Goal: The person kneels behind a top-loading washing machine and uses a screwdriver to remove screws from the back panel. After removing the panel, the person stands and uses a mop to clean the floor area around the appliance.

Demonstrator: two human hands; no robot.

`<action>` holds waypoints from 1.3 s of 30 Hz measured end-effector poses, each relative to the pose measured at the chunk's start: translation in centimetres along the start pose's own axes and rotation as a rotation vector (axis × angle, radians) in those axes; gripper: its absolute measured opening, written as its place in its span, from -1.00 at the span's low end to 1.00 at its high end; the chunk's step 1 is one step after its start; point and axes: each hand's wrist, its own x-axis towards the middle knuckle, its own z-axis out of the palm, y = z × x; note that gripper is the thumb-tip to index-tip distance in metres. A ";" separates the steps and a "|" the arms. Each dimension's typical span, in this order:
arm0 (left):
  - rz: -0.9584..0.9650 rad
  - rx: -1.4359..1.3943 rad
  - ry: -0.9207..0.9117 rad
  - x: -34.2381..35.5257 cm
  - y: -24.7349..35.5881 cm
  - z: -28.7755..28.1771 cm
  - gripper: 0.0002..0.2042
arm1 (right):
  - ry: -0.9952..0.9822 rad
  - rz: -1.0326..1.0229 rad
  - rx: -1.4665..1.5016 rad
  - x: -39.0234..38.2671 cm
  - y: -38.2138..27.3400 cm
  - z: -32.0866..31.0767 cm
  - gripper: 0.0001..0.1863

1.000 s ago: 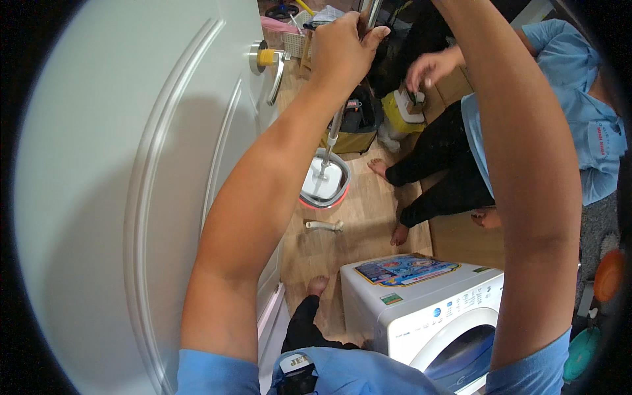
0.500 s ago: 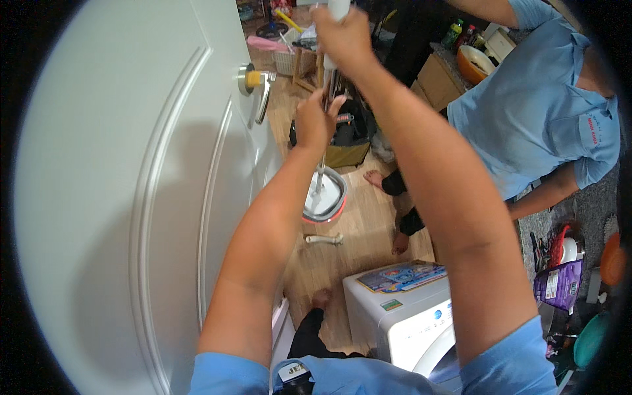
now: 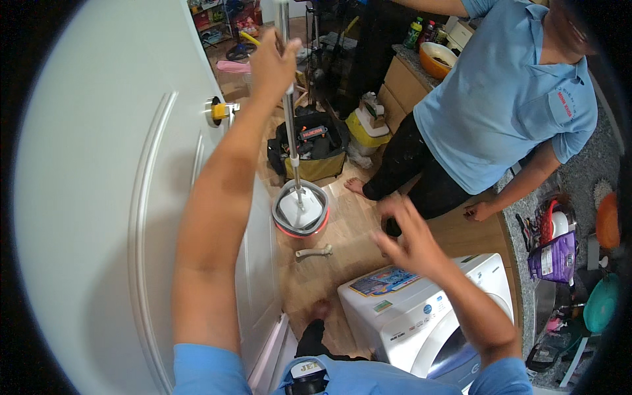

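Note:
A mop (image 3: 289, 125) with a long metal pole stands nearly upright ahead of me. Its white flat head (image 3: 303, 208) rests inside a grey bucket (image 3: 323, 226) with a reddish lower part. My left hand (image 3: 272, 66) is closed around the upper pole, its arm stretched far forward. My right hand (image 3: 413, 238) is off the pole, above the washing machine (image 3: 368, 309). Its fingers are apart, slightly blurred, with nothing in them. A short pale handle-like piece (image 3: 314, 252) lies on the floor just nearer than the bucket.
A white door (image 3: 164, 217) with a lever handle fills the left side. Beyond the bucket sits an open tool bag (image 3: 322, 168) near a yellow box (image 3: 368, 128). A co-worker in a blue shirt (image 3: 487, 118) stands at the right by a cluttered counter (image 3: 579, 178).
My right hand has let go of the top of the pole and come down to the right. My left hand has moved higher, still gripping the pole. The co-worker's lower arm now hangs lower.

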 end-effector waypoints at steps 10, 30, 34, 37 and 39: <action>-0.186 -0.069 0.030 0.3 -0.8 8.4 -0.42 | 0.007 0.463 -0.105 -19.0 4.6 -0.7 -0.64; -0.126 0.072 -0.056 -3.6 0.6 4.1 -0.43 | 0.194 0.488 -0.195 -22.1 7.2 4.5 -0.84; -0.323 0.079 0.039 -17.8 2.1 2.2 -0.19 | 0.235 0.537 -0.184 -22.3 6.9 4.2 -0.86; -0.562 0.320 -0.433 -37.4 -1.7 -1.4 -0.55 | 0.257 0.500 -0.188 -22.1 6.8 4.4 -0.87; -0.784 0.168 -0.838 -48.8 0.9 -4.4 -0.65 | 0.236 0.534 -0.161 -22.5 6.8 4.3 -0.84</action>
